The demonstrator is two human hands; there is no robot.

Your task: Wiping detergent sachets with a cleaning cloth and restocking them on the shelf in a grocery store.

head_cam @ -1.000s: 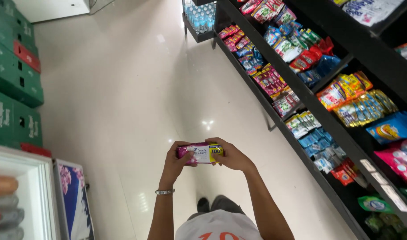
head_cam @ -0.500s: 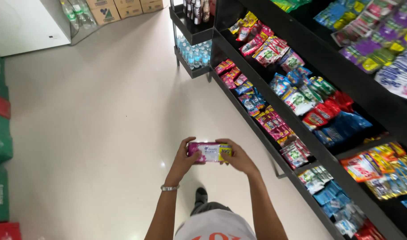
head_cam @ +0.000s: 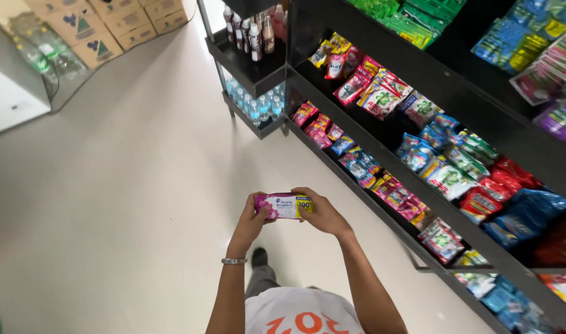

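packet: a small flat pink and white packet (head_cam: 283, 205) with a yellow corner, held level in front of the person's body, above the pale floor (head_cam: 128, 185).
left hand: the left hand (head_cam: 253, 218) grips the packet's left end, fingers curled round the edge and thumb on the top face; closed on it. a metal bracelet (head_cam: 234, 261) sits on this wrist.
right hand: the right hand (head_cam: 322, 213) grips the packet's right end, fingers wrapped over the yellow corner; closed on it.
packet relative to hands: it spans the gap between the two hands, touching both, with its middle part bare and facing up toward the camera.
shelving: a black shelf unit (head_cam: 456, 93) runs along the right, well apart from the packet, stocked with bright sachets and pouches (head_cam: 382, 96) in rows.
end rack: a smaller black rack (head_cam: 249, 68) beyond holds bottles on top and small water bottles (head_cam: 255, 105) below.
far corner: cardboard boxes (head_cam: 110, 28) stand against the wall at upper left.
below: a white shirt with orange print (head_cam: 301, 315) and a dark shoe (head_cam: 259, 256).
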